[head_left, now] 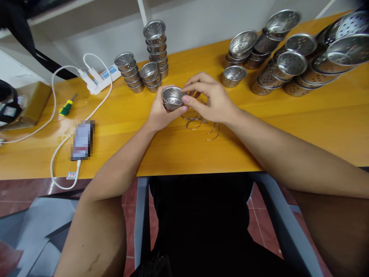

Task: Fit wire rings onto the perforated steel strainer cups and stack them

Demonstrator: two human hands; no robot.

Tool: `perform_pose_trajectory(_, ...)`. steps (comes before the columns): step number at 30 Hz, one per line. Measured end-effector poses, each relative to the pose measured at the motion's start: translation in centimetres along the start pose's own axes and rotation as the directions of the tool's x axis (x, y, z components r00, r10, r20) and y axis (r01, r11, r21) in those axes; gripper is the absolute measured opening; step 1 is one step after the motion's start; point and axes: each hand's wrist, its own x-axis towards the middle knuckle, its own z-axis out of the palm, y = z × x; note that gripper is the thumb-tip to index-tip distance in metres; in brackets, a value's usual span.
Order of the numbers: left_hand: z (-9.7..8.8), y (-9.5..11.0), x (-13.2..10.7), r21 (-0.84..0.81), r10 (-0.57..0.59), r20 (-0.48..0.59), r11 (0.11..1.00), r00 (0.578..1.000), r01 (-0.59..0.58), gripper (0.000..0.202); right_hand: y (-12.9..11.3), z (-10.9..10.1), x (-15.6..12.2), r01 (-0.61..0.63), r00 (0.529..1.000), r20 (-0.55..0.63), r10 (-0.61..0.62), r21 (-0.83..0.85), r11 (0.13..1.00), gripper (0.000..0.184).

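Note:
A small perforated metal cup point(172, 100) sits in my left hand point(161, 113), its fingers and thumb wrapped round the wall and the mouth facing up. My right hand point(209, 96) meets the cup's right rim with thumb and index finger in a pinch; whether something thin is also between them cannot be made out. On the table just below my right hand lie several thin wire rings point(195, 124), partly hidden by the hand. One open curved wire point(215, 132) lies nearest the table's front edge.
Stacked perforated cups point(157, 50) stand at the back left of the yellow table point(178, 157). Larger stacks point(314, 69) and a single cup point(233, 76) are to the right. A screwdriver point(67, 107), a power strip point(100, 80) and a cabled phone point(82, 140) lie left.

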Motion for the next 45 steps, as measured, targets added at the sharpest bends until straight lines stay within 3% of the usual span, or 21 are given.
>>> perform_pose_trajectory(3, 0.0, 0.4, 0.1, -0.036, -0.043, 0.001, 0.998, 0.999, 0.043, 0.103, -0.1, 0.0, -0.1, 0.037, 0.999, 0.028, -0.036, -0.027, 0.999, 0.065)
perform_pose_trajectory(11, -0.5, 1.4, -0.2, -0.009, -0.157, 0.081, 0.987, 0.984, 0.158, 0.111, -1.2, -0.2, 0.1, -0.086, 0.992, 0.093, 0.086, -0.001, 0.996, 0.056)
perform_pose_trajectory(19, 0.0, 1.7, 0.0, -0.005, -0.067, -0.009, 0.998, 0.998, 0.067, 0.108, -0.9, 0.4, 0.0, -0.155, 0.985, 0.090, 0.147, 0.088, 0.984, 0.055)
perform_pose_trajectory(26, 0.1, 3.3, -0.3, 0.084, -0.036, 0.030, 0.996, 0.999, 0.033, 0.101, -0.5, 1.3, -0.2, -0.095, 0.991, 0.104, 0.090, 0.049, 0.994, 0.043)
perform_pose_trajectory(30, 0.1, 3.2, 0.1, 0.072, -0.046, 0.015, 0.996, 0.999, 0.045, 0.101, -0.8, 0.9, -0.3, -0.077, 0.995, 0.071, 0.076, 0.016, 0.997, 0.053)
perform_pose_trajectory(36, 0.3, 1.7, 0.8, -0.031, 0.035, 0.031, 0.999, 0.999, -0.034, 0.109, -0.7, 0.9, -0.4, -0.039, 0.994, 0.098, 0.043, -0.043, 0.998, 0.089)
perform_pose_trajectory(40, 0.2, 1.6, 0.5, 0.015, 0.064, 0.024, 0.998, 0.998, -0.064, 0.112, -0.2, 0.3, -0.1, -0.047, 0.999, 0.021, 0.049, -0.088, 0.995, 0.093)
perform_pose_trajectory(43, -0.4, 1.6, 0.3, 0.108, -0.032, 0.008, 0.994, 0.999, 0.031, 0.114, 1.6, -2.2, 0.5, -0.087, 0.988, -0.143, 0.063, -0.166, 0.982, 0.087)
perform_pose_trajectory(45, -1.0, 1.5, 0.3, 0.161, -0.090, -0.020, 0.983, 0.996, 0.092, 0.110, 3.4, -4.6, 0.9, -0.188, 0.964, -0.230, 0.136, -0.222, 0.957, 0.092)
